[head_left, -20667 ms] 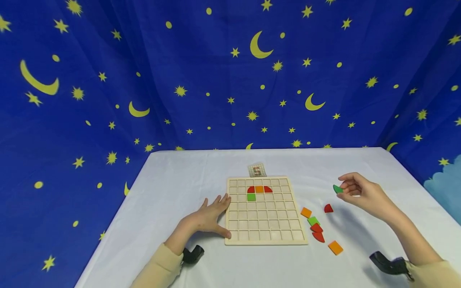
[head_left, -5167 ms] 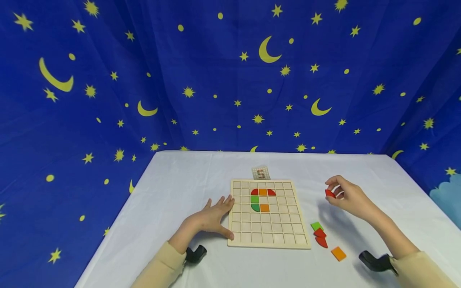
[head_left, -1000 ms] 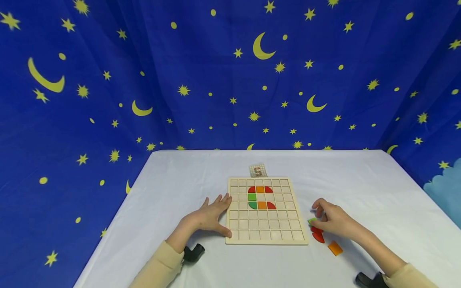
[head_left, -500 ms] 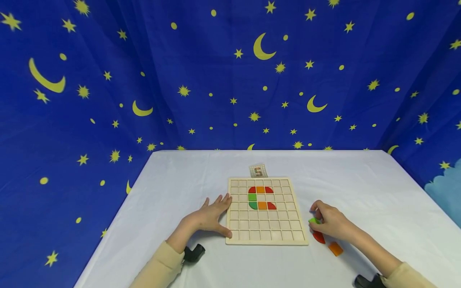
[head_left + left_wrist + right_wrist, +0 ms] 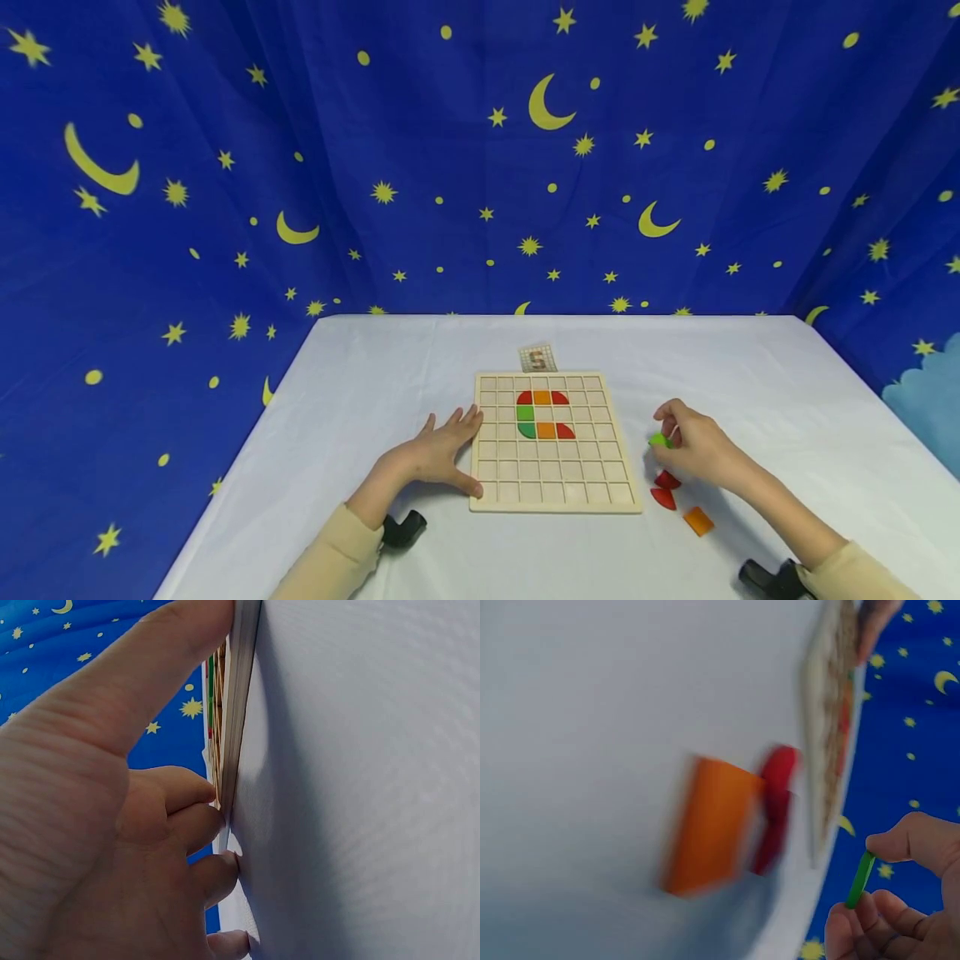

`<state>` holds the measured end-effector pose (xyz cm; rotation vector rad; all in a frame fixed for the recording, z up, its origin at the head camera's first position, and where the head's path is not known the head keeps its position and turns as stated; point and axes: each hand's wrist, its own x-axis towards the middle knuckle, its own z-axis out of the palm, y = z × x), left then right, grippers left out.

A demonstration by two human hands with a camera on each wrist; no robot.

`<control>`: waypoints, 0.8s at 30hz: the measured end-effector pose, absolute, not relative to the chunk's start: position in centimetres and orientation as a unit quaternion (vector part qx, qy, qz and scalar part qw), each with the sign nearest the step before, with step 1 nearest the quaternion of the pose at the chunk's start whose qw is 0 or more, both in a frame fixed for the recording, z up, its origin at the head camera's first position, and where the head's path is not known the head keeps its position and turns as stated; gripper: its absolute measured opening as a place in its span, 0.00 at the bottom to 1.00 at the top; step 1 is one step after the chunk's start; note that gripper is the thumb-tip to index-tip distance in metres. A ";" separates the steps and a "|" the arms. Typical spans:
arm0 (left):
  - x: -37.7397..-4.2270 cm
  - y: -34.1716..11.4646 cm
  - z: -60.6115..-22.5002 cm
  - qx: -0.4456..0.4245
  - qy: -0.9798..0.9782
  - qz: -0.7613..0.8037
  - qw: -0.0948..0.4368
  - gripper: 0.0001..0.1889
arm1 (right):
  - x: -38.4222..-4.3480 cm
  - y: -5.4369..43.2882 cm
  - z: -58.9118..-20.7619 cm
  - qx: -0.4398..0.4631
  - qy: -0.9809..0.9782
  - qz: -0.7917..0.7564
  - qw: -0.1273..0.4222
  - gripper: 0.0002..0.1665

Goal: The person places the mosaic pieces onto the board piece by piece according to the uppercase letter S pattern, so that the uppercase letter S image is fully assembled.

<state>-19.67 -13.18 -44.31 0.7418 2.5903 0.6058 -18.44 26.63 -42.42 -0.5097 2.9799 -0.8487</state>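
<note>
My right hand (image 5: 697, 446) pinches a light green square tile (image 5: 659, 440) between thumb and fingers, off the right side of a wooden grid board (image 5: 558, 497). In the right wrist view this green tile (image 5: 860, 880) shows edge-on, raised off the table. My left hand (image 5: 435, 454) lies with fingers spread, thumb and fingertips touching the board's left edge. Set in the grid's upper middle are red quarter-round, orange square and green pieces: a top row, a green square (image 5: 525, 412) under its left end, then a row of dark green, orange (image 5: 547, 430) and red.
Below my right hand lie two red quarter-round tiles (image 5: 663, 498) and an orange square tile (image 5: 699, 522). Behind the board's far edge is a small card (image 5: 537, 359) with a gridded S pattern. A white cloth (image 5: 405, 350) covers the table; a starry blue curtain (image 5: 420, 167) hangs behind.
Since the oldest frame, dark green, orange and red pieces have joined the grid as a lower row. In the last second my right hand has lifted the light green tile off the pile.
</note>
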 end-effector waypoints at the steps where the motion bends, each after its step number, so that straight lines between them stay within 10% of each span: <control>1: -19.7 -13.2 -44.3 0.264 0.921 0.216 0.188 0.60 | -18.6 26.7 -42.0 -0.168 0.947 -0.272 -0.013 0.24; 24: -19.6 -13.3 -44.3 0.264 0.922 0.209 0.191 0.60 | -20.4 23.3 -39.2 -0.266 0.913 -0.307 -0.050 0.22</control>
